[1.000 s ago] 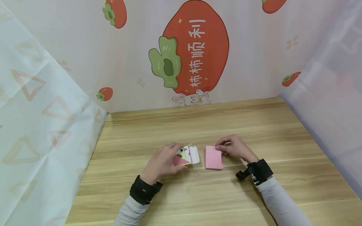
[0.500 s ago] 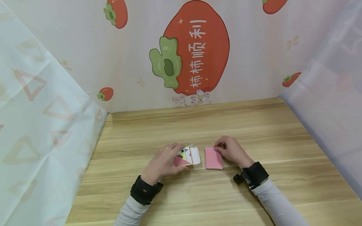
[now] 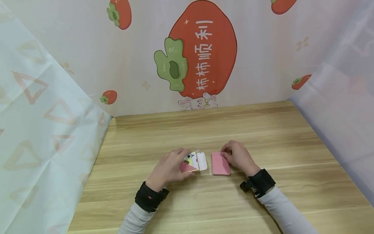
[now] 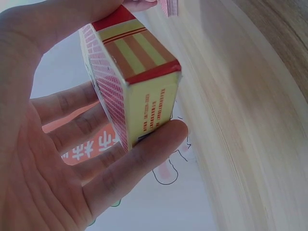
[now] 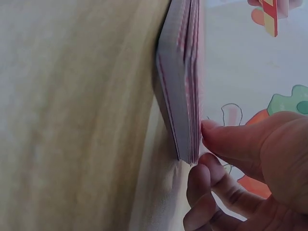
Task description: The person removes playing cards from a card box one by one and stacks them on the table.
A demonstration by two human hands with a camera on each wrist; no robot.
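Note:
My left hand (image 3: 168, 169) grips a playing card box (image 3: 189, 166) by its two long sides, thumb on the near side. The box has a red patterned front, a window with an ace, and an open white flap pointing right. Up close, the left wrist view shows the red and yellow bottom of the box (image 4: 144, 48). Right of the flap, a deck of cards (image 3: 219, 167) lies back side up on the table. At its far right corner my right hand (image 3: 240, 158) pinches the deck, thumb on the top face and curled fingers by the end edge.
The wood-grain table (image 3: 187, 208) spreads around both hands. A white printed cloth (image 3: 140, 65) with persimmon drawings stands behind it, and cloth walls rise at the left and right. Each wrist wears a black strap, such as the right one (image 3: 261, 182).
My right hand has shifted slightly left and its fingers have curled closer at the deck's corner. The deck's edges look more even at the lower right. My left hand and the box stay in place.

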